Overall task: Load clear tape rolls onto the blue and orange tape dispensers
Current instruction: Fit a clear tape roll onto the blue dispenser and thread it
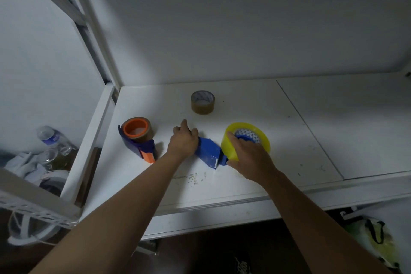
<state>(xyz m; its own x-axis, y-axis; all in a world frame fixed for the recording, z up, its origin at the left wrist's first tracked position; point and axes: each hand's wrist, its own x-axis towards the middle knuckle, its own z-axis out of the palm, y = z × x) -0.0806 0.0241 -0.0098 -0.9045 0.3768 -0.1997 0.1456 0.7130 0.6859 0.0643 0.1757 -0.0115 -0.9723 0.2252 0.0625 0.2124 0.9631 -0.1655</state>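
Pressing down: the right hand (249, 158) curls over the near edge of a yellowish clear tape roll (246, 140), fingers wrapped on its rim and thumb at its lower side, gripping it.
Left hand: the left hand (183, 141) lies palm down on the handle end of the blue tape dispenser (209, 150), fingers bent over it and one finger stretched away from the body; it looks to be steadying the dispenser, though how firmly it grips cannot be told.
Between the hands: the blue body of that dispenser lies flat on the white shelf (311, 129), with its metal cutter edge just beside the right thumb.
Roll under the right hand: its core sits around the dispenser's blue hub, so this roll looks seated or nearly seated; whether the tape end is threaded to the cutter cannot be seen.
Left of the left hand: the orange and blue tape dispenser (139, 140) lies apart from both hands and already carries a brownish roll on its orange hub.
Beyond the hands: a spare brownish tape roll (202, 102) stands alone farther back on the shelf, touching nothing.
Progress, as a judgement: both dispensers now bear a roll; only the final seating and threading on the blue one appears to remain.
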